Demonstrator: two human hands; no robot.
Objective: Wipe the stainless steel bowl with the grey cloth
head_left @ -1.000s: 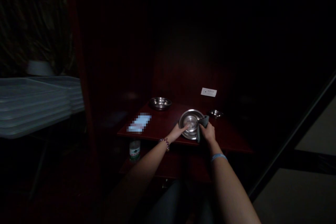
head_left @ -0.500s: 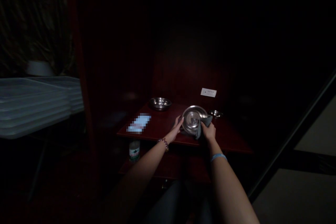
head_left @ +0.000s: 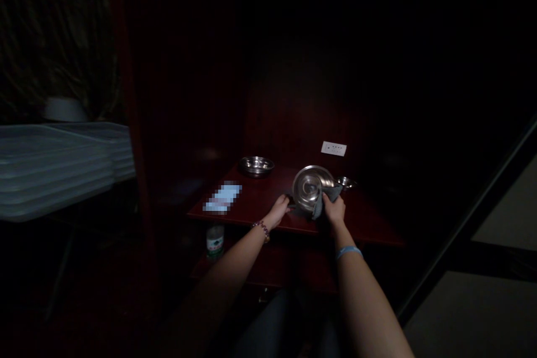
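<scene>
A shiny metal bowl (head_left: pixel 305 185) is tilted with its inside towards me, above the front of a dark red shelf. My right hand (head_left: pixel 334 210) grips its right side through a grey cloth (head_left: pixel 319 201), part of which drapes over the rim. At the bowl's lower left is my left hand (head_left: pixel 278 211), fingers curled and just apart from the rim. A blurred dark grey piece, which looks like the cloth's other end, runs from those fingers under the bowl.
Stacked metal bowls (head_left: pixel 257 165) stand at the shelf's back left, and a small metal dish (head_left: pixel 346 182) at the right. A blurred-out flat item (head_left: pixel 222 197) lies front left. Below stands a bottle (head_left: pixel 215 241). A white socket panel (head_left: pixel 334 149) is on the back wall; stacked plastic lids or trays (head_left: pixel 54 168) are far left.
My left hand has let go of the bowl's left rim and moved slightly down and left, its fingers now curled. The bowl has turned and risen a little in my right hand.
</scene>
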